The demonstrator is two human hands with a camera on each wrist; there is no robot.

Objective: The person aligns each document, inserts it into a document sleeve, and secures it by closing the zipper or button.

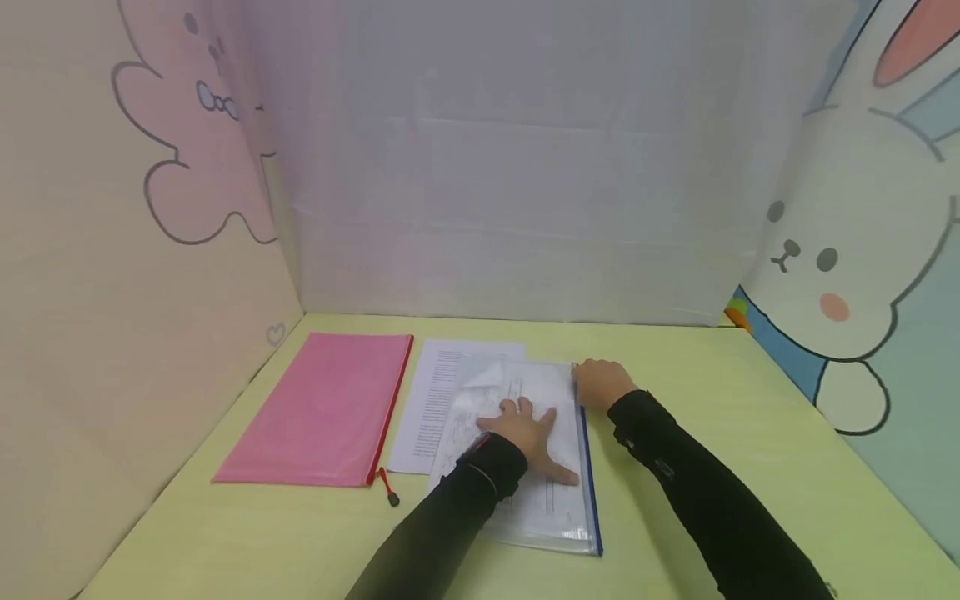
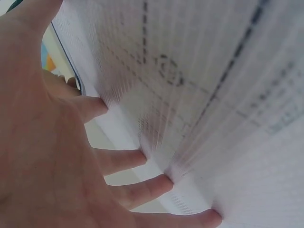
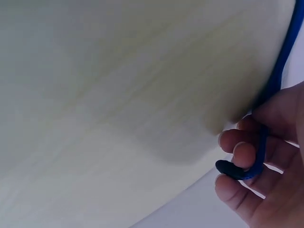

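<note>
Head view, at the middle of the table, shows the clear folder lying flat with printed papers showing through it; the step in hand looks like working the blue zip on its right edge while the folder is braced. The left hand has its fingers spread wide and fairly straight, fingertips pressing on the plastic and gripping nothing; its thumb reaches towards the zip. The right hand, at the folder's far right corner, has its fingers curled in, and in the right wrist view they pinch the blue pull where the blue strip meets them. My judgement is that the next move calls for drawing the pull along that edge, with the left hand pressing so that the folder does not slide or buckle. As for the rest, the pink folder lies at the left, its red pull just off its near right corner. Next comes a printed sheet, overlapped by the clear folder's left side. Nothing visible blocks the zip, though the left thumb lies near it.
</note>
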